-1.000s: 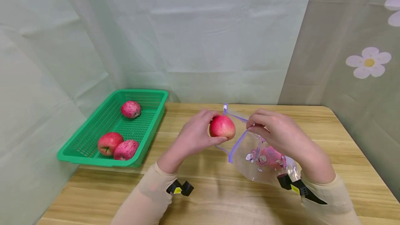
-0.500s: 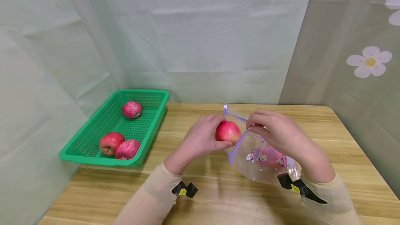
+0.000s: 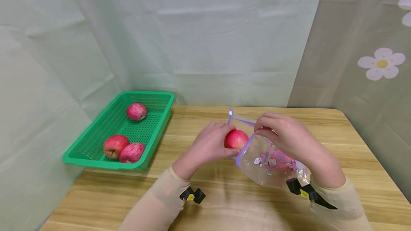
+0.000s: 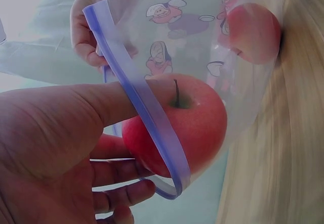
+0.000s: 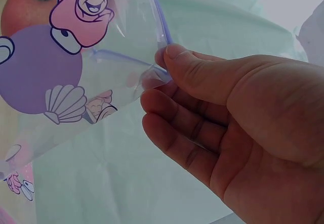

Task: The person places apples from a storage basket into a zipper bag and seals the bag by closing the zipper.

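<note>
A red apple (image 3: 237, 139) is gripped between the thumb and fingers of my left hand (image 3: 210, 143). In the left wrist view that apple (image 4: 197, 128) is partly inside the mouth of a clear zip bag (image 4: 177, 37), behind its purple seal strip. My right hand (image 3: 285, 134) pinches the bag's rim, and the right wrist view shows thumb and fingertips on the plastic (image 5: 126, 64). Cartoon figures are printed on the bag. Another apple (image 4: 255, 33) lies deeper inside it, seen through the plastic.
At the left stands a green basket (image 3: 157, 131) with three apples: one at the back (image 3: 137, 111), two at the front (image 3: 116, 146). All of this is on a wooden table (image 3: 205, 202). Pale curtains (image 3: 205, 38) hang behind and at the sides.
My left hand has moved right and slightly down with the apple, from in front of the bag's opening into its mouth. My right hand has stayed nearly still, pinching the rim.
</note>
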The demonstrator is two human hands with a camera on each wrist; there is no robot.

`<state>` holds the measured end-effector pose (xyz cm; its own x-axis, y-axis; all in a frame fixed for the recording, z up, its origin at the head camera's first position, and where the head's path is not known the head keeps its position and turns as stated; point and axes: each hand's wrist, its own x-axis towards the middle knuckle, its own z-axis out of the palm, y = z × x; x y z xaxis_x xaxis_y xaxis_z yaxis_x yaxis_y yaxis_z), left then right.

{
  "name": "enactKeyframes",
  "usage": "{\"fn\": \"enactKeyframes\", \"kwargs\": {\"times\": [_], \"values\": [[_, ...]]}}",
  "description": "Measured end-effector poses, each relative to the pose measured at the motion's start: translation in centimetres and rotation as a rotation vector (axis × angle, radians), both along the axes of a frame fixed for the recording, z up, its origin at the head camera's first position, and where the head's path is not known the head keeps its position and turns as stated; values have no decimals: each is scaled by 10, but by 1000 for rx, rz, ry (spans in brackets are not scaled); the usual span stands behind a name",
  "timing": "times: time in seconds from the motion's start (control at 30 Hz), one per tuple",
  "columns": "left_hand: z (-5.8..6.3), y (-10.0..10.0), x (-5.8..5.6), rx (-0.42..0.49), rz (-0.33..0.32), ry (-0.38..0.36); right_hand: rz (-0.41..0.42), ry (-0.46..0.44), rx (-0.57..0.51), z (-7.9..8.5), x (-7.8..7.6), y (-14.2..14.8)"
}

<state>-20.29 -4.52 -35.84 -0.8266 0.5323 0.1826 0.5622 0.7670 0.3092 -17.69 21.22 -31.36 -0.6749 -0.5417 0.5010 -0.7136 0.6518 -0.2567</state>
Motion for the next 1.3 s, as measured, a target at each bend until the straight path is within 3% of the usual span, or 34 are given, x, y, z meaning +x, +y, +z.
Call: {"fn": "enactKeyframes", "kwargs": {"times": [0.87, 1.3], "values": [[-6, 2, 3, -49, -24, 18, -16, -3, 0, 1, 1, 0], [-8, 4, 4, -78, 5, 16, -27, -16, 7, 2, 2, 1]]}}
